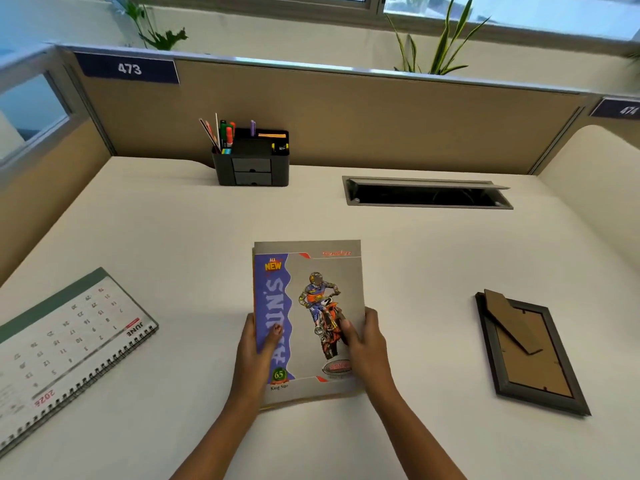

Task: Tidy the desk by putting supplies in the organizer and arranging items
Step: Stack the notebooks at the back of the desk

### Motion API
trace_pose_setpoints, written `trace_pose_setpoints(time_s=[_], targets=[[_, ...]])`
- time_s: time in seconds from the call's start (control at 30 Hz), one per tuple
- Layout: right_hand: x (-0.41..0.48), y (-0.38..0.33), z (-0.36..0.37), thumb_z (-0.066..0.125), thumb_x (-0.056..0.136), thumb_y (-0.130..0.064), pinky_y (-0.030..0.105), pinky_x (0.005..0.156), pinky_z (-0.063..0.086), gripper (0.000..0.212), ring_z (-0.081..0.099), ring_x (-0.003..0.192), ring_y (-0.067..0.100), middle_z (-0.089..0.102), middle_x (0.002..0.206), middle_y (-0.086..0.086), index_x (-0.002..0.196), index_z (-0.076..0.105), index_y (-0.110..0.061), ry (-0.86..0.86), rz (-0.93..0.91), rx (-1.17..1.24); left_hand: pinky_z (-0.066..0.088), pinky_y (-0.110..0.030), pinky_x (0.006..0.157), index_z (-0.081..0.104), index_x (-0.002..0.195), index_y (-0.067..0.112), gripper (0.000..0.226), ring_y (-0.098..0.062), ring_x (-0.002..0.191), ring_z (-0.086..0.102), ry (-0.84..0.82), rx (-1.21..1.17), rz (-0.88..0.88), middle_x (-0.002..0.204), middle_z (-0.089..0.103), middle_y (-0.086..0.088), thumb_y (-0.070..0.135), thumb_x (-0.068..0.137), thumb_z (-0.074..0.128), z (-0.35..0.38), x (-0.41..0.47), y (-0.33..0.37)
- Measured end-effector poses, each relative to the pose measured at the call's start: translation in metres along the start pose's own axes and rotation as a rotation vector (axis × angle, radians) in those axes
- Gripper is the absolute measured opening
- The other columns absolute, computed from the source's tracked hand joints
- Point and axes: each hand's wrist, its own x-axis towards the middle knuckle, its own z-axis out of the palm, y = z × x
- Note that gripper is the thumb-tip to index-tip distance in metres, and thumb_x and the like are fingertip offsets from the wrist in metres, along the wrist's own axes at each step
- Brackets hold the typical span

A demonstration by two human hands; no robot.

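1. Supplies are judged already stowed: pens and markers stand in the black plastic organizer at the back of the white table.
2. Arranging is judged unfinished: the spiral-bound desk calendar lies flat at the left, and the dark picture frame lies face down at the right.
3. The grey-and-purple motocross notebook is held face up at the table's near middle.
4. The left grip and right grip are clamped on its lower side edges, thumbs on the cover.
5. Its long axis runs away from the person, with the top edge toward the partition.

Tan partition backs a white desk beneath daylit windows
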Motion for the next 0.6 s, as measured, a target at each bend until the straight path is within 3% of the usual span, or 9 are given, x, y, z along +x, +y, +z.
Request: trace_pose_setpoints(time_s=[0.13, 0.2, 0.3, 0.4, 0.53, 0.6], targets=[[-0.018, -0.023, -0.004, 0.048, 0.097, -0.008, 0.017, 0.056, 0.053, 0.016, 0.066, 0.082, 0.000, 0.060, 0.108, 0.000, 0.110, 0.038, -0.010, 0.034, -0.132, 0.239, 0.055, -0.016, 0.062, 0.047, 0.114, 0.029, 0.030, -0.013, 0.092, 0.062, 0.021, 0.003, 0.224, 0.105, 0.061, 0.008, 0.014, 0.090, 0.055, -0.005, -0.012, 0.022], [-0.023, -0.028, -0.002, 0.047, 0.096, 0.000, 0.023, 0.061, 0.057, 0.017, 0.065, 0.086, 0.001, 0.061, 0.107, -0.005, 0.106, 0.037, -0.009, 0.062, -0.194, 0.279, 0.055, -0.017, 0.064, 0.050, 0.106, 0.037, 0.025, -0.010, 0.089, 0.064, 0.002, -0.007, 0.332, 0.096, 0.065, 0.016, 0.025, 0.087, 0.062, -0.007, -0.014, 0.034], [-0.026, -0.029, 0.003, 0.048, 0.094, 0.004, 0.027, 0.073, 0.056, 0.024, 0.061, 0.091, 0.008, 0.062, 0.106, -0.005, 0.101, 0.038, -0.016, 0.114, -0.240, 0.279, 0.052, -0.013, 0.066, 0.053, 0.099, 0.056, 0.029, 0.000, 0.088, 0.064, -0.037, -0.032, 0.396, 0.096, 0.066, 0.026, 0.060, 0.073, 0.064, -0.011, -0.016, 0.043], [-0.032, -0.026, 0.007, 0.046, 0.092, 0.009, 0.015, 0.066, 0.050, 0.030, 0.059, 0.084, 0.003, 0.062, 0.103, 0.001, 0.094, 0.038, -0.020, 0.147, -0.239, 0.258, 0.051, -0.014, 0.069, 0.054, 0.093, 0.060, 0.026, 0.003, 0.086, 0.062, -0.052, -0.077, 0.420, 0.096, 0.066, 0.025, 0.058, 0.071, 0.066, -0.015, -0.016, 0.040], [-0.038, -0.025, 0.010, 0.053, 0.091, 0.006, 0.012, 0.068, 0.049, 0.030, 0.058, 0.091, 0.009, 0.061, 0.106, -0.002, 0.098, 0.040, -0.021, 0.160, -0.266, 0.294, 0.051, -0.015, 0.073, 0.053, 0.097, 0.062, 0.033, 0.004, 0.088, 0.062, -0.053, -0.107, 0.476, 0.098, 0.065, 0.027, 0.073, 0.067, 0.059, -0.018, -0.021, 0.038], [-0.040, -0.034, 0.009, 0.058, 0.090, -0.003, 0.011, 0.067, 0.048, 0.026, 0.058, 0.092, 0.008, 0.060, 0.105, 0.000, 0.103, 0.042, -0.019, 0.166, -0.294, 0.348, 0.051, -0.012, 0.068, 0.053, 0.095, 0.060, 0.025, 0.004, 0.084, 0.062, -0.050, -0.117, 0.496, 0.096, 0.065, 0.026, 0.067, 0.073, 0.060, -0.016, -0.026, 0.046]])
